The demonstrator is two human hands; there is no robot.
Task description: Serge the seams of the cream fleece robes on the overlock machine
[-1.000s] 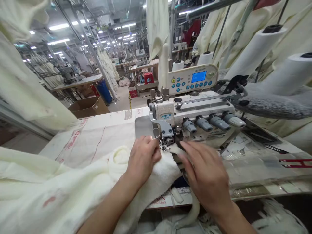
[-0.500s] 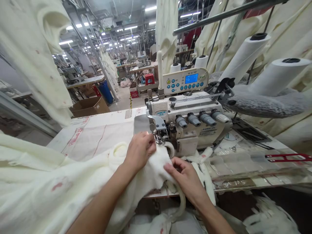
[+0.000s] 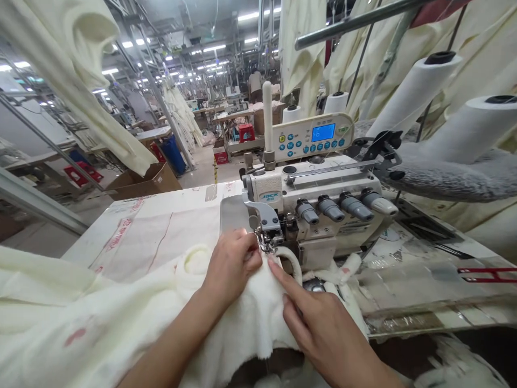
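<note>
A cream fleece garment (image 3: 100, 318) lies across the sewing table and runs up to the presser foot (image 3: 270, 237) of a white overlock sewing machine (image 3: 319, 207). My left hand (image 3: 232, 267) rests on the fabric just left of the foot, fingers curled and pressing it down. My right hand (image 3: 311, 318) lies on the fabric below the foot, its index finger stretched toward the needle area. A narrow cream trim strip (image 3: 293, 261) curls out beside the foot.
The table (image 3: 161, 226) is covered with pale cloth. Large white thread cones (image 3: 412, 91) stand at the right behind a control panel (image 3: 313, 137). Red-handled scissors (image 3: 484, 275) lie at the far right. Cream garments hang overhead. A cardboard box (image 3: 141, 180) sits beyond the table.
My right hand has moved from pinching the fabric edge below the table front up to the presser foot, index finger now extended. My left hand stays beside the foot.
</note>
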